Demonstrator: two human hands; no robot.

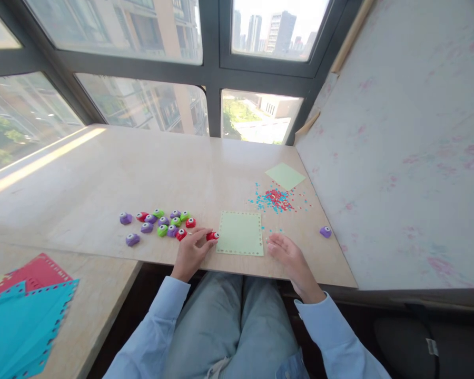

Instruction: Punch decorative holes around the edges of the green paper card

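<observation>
A pale green square of paper [240, 231] lies before me, small holes punched along its edges. At its lower left edge, my left hand [193, 251] is closed around a small red hole punch [212, 236] with an eye-like white spot on top. My right hand [287, 257] rests just beyond the paper's right edge, fingers stretched out and holding nothing. Several more punches in purple [146, 227], green [162, 230] and red [190, 222] are grouped to the left of my left hand. One red punch [181, 233] sits right by its fingers.
Red and blue paper bits [276, 200] are heaped behind the paper, below another green sheet [285, 176]. One purple punch [325, 231] stands alone at the right. Punched blue sheets [27, 326] and red sheets [43, 271] lie on the left surface. A wall [411, 158] bounds the right side.
</observation>
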